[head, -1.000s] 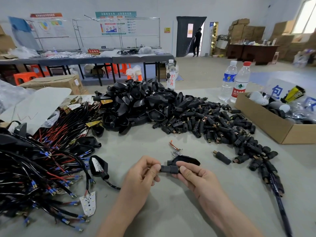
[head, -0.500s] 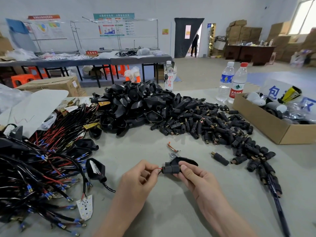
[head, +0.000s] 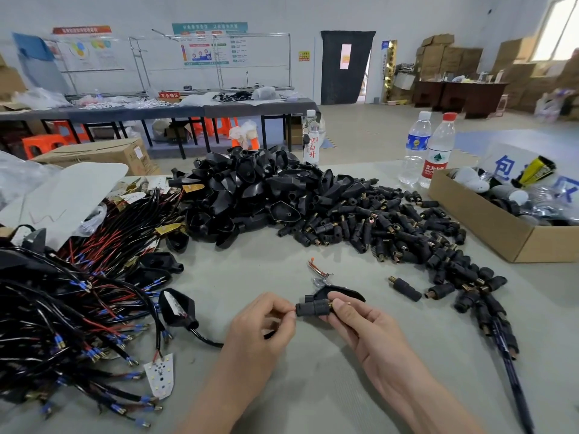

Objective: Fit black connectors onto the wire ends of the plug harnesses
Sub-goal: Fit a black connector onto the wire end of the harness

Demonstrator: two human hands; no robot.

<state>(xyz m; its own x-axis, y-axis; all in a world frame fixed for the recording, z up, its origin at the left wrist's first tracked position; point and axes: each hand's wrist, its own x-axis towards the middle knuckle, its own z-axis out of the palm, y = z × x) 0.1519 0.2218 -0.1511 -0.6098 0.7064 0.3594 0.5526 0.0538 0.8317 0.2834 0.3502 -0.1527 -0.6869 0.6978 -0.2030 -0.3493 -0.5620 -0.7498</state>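
Note:
My right hand (head: 354, 321) pinches a short black connector (head: 311, 308) between thumb and fingers, just above the grey table (head: 282, 386). My left hand (head: 263, 324) pinches a thin wire end right at the connector's left opening. The black cable (head: 206, 339) runs from under that hand to a black plug housing (head: 177, 308) lying to the left. A second black housing (head: 341, 291) lies just behind the connector. Loose black connectors (head: 391, 233) are heaped at the middle right, and a tangle of black and red wire harnesses (head: 62, 302) fills the left.
A mound of black housings (head: 250, 189) sits at the table's centre back. A cardboard box (head: 488, 220) of parts stands at the right, with two water bottles (head: 429, 148) behind it. A small white circuit board (head: 161, 375) lies front left. A metal clip (head: 318, 270) lies behind the hands.
My left hand drew back a little, showing a short red wire, then closed in against the connector's end again. The right hand kept its hold. The view shifted slightly.

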